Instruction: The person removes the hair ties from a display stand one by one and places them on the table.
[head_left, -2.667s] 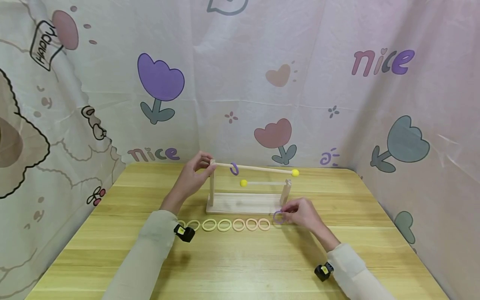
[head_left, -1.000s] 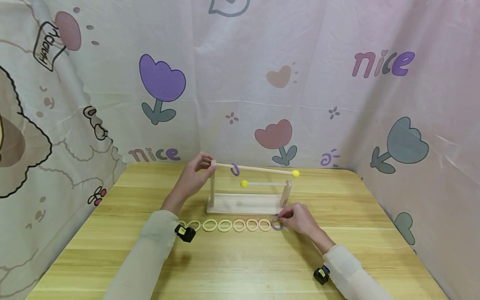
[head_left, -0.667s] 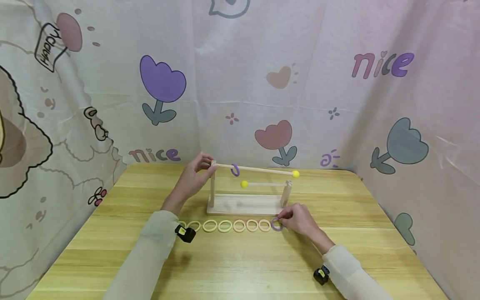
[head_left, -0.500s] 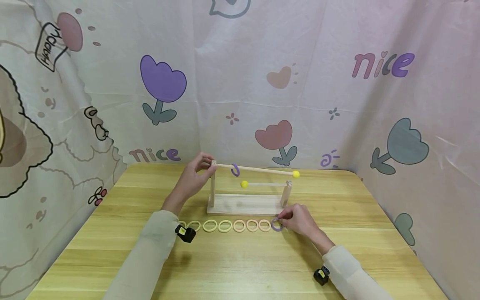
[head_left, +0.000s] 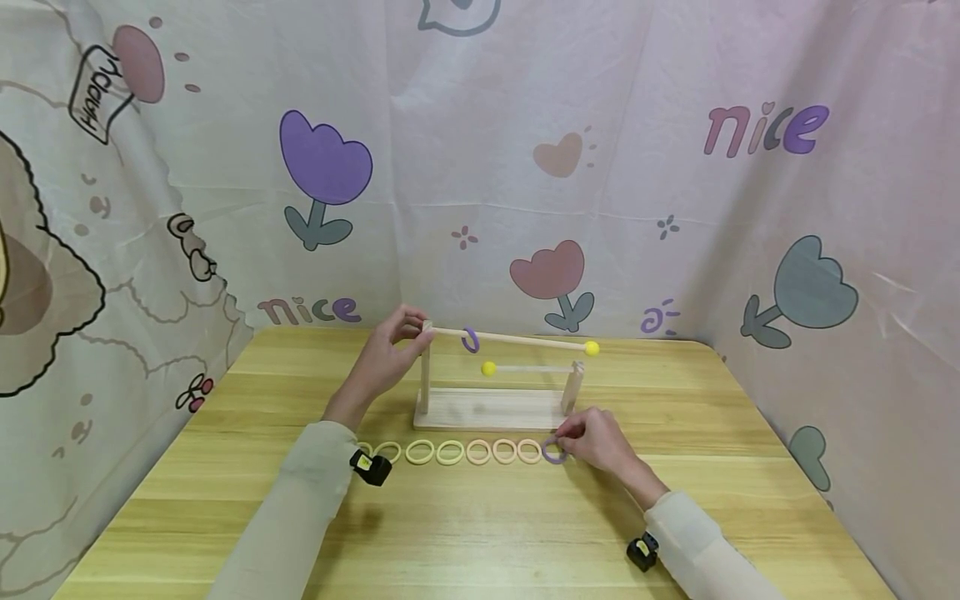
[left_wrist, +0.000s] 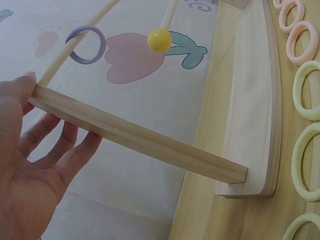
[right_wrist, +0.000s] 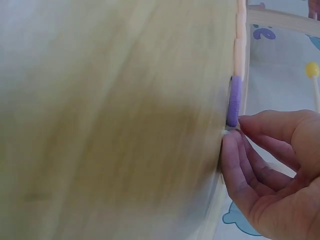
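A wooden stand (head_left: 491,410) has two upright posts, each with a rod tipped by a yellow ball. My left hand (head_left: 382,357) grips the top of the taller left post (left_wrist: 140,132), thumb near the rod's root. On the upper rod (head_left: 532,339) hangs a purple ring (left_wrist: 104,47). My right hand (head_left: 600,440) pinches the edge of a second purple ring (head_left: 552,451), which lies flat on the table at the right end of a row of rings. In the right wrist view that purple ring (right_wrist: 234,101) shows edge-on at the fingertips.
The row runs in front of the stand, with peach rings (head_left: 504,451) beside the purple one and yellow-green rings (head_left: 420,452) further left. My left wrist camera partly covers the leftmost rings. A printed cloth (head_left: 450,167) hangs behind the wooden table (head_left: 480,533).
My right hand has brought the purple ring slightly left and down, from tilted by the stand's corner to flat at the row's end. The left hand has stayed on the post.
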